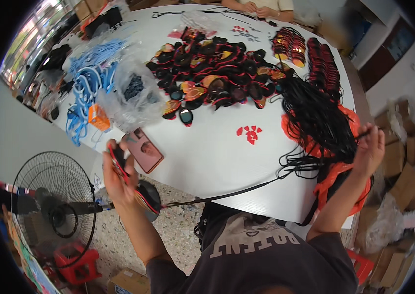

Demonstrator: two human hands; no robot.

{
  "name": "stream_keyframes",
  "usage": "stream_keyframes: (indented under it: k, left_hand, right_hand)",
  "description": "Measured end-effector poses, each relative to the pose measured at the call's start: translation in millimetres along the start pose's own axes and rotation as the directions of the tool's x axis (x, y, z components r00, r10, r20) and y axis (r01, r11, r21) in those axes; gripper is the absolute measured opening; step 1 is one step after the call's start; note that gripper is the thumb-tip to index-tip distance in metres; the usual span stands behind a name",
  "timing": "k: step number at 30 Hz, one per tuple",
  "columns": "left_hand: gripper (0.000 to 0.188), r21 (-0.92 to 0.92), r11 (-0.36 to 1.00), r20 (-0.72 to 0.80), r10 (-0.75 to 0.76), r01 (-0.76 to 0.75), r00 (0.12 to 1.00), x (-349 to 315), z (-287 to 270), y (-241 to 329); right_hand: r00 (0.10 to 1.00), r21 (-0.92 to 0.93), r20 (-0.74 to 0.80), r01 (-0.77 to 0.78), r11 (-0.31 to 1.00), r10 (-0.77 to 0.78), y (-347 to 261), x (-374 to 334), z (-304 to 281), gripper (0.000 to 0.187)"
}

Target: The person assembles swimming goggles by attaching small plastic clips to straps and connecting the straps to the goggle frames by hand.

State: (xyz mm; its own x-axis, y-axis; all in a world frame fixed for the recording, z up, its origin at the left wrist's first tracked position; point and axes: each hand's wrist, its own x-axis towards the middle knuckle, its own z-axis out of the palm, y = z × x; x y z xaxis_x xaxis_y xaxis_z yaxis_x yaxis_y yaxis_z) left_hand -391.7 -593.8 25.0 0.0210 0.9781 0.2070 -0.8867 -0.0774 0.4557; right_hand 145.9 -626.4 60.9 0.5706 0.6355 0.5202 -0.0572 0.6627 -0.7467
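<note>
My left hand [119,179] grips a pair of swim goggles with red edging; one dark lens [149,198] hangs below the fingers. From that lens a long black strap [227,197] runs right across the table's front edge toward a heap of loose black straps [310,110]. Over the right side of this heap, my right hand [371,149] is raised with thumb and fingers pinching a black strap. Orange-red plastic [337,174] lies beneath the heap. Many more goggles [217,73], black with red and yellow, are piled on the white table [217,147].
Beside my left hand lies a phone [145,151]. Farther left are a clear bag [139,93], blue straps [90,78] and an orange box [98,117]. Small red pieces [251,134] sit mid-table. A fan [55,208] stands at left; another person's hands [259,10] work opposite.
</note>
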Motion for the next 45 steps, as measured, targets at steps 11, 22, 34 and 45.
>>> stream_keyframes:
  k: [11, 22, 34, 45]
  left_hand:
    - [0.018, 0.574, 0.731, -0.053, -0.416, 0.368, 0.908, -17.8, 55.4, -127.4]
    - [0.026, 0.443, 0.834, -0.037, -0.348, 0.328, 0.937, -12.8, 46.1, -109.7]
    - [0.028, 0.256, 0.958, 0.158, -0.175, 0.13, 0.972, -33.6, 59.2, -54.0]
    - [0.025, 0.216, 0.967, 0.162, -0.174, 0.137, 0.971, -37.4, 51.4, -51.5]
  right_hand:
    - [0.911, -0.379, 0.309, -0.147, 0.914, 0.274, 69.2, -97.1, 101.3, 0.008]
    - [0.764, -0.738, 0.5, 0.13, 0.662, 0.407, 125.4, -108.4, 103.9, 0.011]
    - [0.995, -0.409, 0.02, -0.078, 0.909, 0.094, 43.8, -19.7, 86.4, 0.015]
    - [1.0, -0.329, -0.004, -0.023, 0.944, 0.023, 52.4, -5.4, 59.3, 0.016]
